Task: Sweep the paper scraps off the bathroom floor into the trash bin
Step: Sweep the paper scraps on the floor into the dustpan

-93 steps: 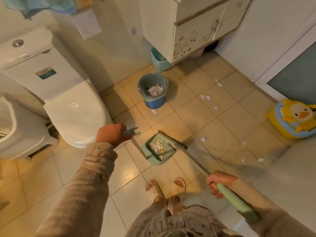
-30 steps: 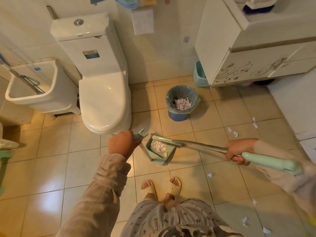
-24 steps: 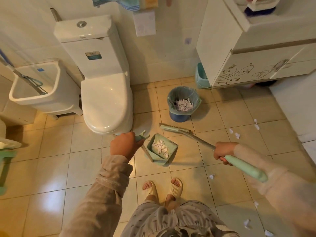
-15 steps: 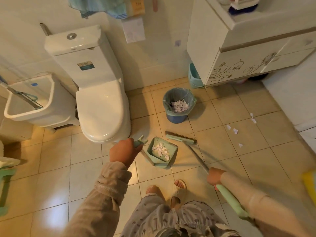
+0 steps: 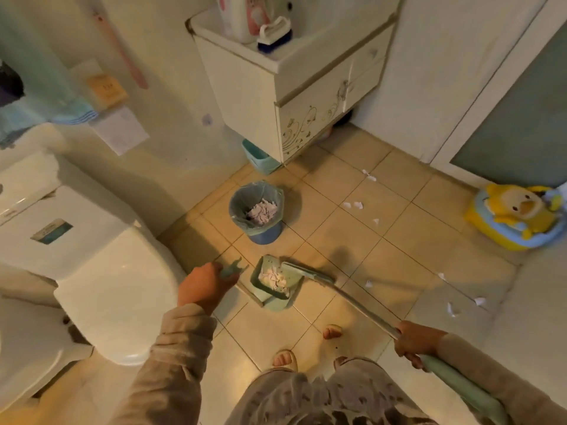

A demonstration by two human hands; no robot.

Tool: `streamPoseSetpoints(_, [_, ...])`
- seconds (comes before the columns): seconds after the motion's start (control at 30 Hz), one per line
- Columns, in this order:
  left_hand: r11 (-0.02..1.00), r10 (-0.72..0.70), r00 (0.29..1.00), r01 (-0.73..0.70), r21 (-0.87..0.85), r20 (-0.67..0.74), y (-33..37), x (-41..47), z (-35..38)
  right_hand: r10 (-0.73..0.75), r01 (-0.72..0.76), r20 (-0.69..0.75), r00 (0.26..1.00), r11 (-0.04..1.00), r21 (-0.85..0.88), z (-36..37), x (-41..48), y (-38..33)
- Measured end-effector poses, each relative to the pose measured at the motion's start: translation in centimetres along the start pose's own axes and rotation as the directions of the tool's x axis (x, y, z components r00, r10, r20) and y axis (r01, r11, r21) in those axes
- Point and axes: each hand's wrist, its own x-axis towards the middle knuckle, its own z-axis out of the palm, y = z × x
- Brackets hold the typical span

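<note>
A green dustpan [image 5: 260,288] stands on the tiled floor just ahead of my feet, with a heap of white paper scraps inside. My left hand [image 5: 204,286] grips the top of the dustpan handle [image 5: 234,269]. My right hand [image 5: 412,340] holds the long green broom handle [image 5: 352,303], and the broom head [image 5: 302,273] rests against the dustpan's right edge. The blue trash bin [image 5: 257,210], lined with a bag and holding scraps, stands just beyond the dustpan. Loose paper scraps [image 5: 352,205] lie scattered on the floor to the right.
A white toilet [image 5: 101,259] fills the left. A cream vanity cabinet [image 5: 294,87] stands behind the bin with a small teal basket [image 5: 260,159] at its foot. A yellow duck potty [image 5: 518,216] sits at the right by the door. My sandalled feet [image 5: 285,358] are at the bottom.
The view has swung to the right. The broom head has come back from near the bin to the dustpan's right edge. My left hand keeps its hold on the dustpan handle.
</note>
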Motion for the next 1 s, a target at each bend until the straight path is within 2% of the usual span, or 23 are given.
streamPoseSetpoints(0.2, [0.955,0.257,0.964,-0.264,0.136,0.067,1.1,1.8,0.0,0.114,-0.082,-0.153,0.982,0.976,0.203,3.7,-0.7,0.6])
streamPoseSetpoints(0.33, [0.856,0.431,0.888,-0.459,0.239,0.160,2.8,2.7,-0.5,0.220,-0.137,-0.223,0.950,0.932,0.336,5.5,-1.5,1.7])
streamPoseSetpoints(0.5, [0.734,0.561,0.792,-0.610,0.298,0.241,6.0,2.6,-0.6,0.332,-0.174,-0.249,0.910,0.849,0.498,5.9,-2.1,3.6])
streamPoseSetpoints(0.7, [0.718,0.564,0.778,-0.627,0.301,0.276,8.4,1.3,1.0,0.391,-0.255,-0.143,0.909,0.794,0.552,7.2,-0.9,3.9])
streamPoseSetpoints(0.8, [0.702,0.569,0.768,-0.640,0.313,0.293,9.4,0.8,1.5,0.361,-0.229,-0.091,0.928,0.745,0.626,9.4,-0.9,4.1])
streamPoseSetpoints(0.87, [0.697,0.571,0.768,-0.640,0.324,0.289,9.7,0.7,1.7,0.361,-0.276,-0.036,0.932,0.769,0.576,11.3,-1.1,3.8])
streamPoseSetpoints(0.93, [0.697,0.570,0.774,-0.634,0.336,0.278,9.7,0.9,2.0,0.328,-0.253,-0.049,0.943,0.807,0.533,13.0,-1.3,4.1])
streamPoseSetpoints(1.0, [0.694,0.574,0.775,-0.631,0.346,0.264,9.4,0.9,2.2,0.297,-0.223,-0.043,0.954,0.798,0.560,13.7,-2.3,4.8])
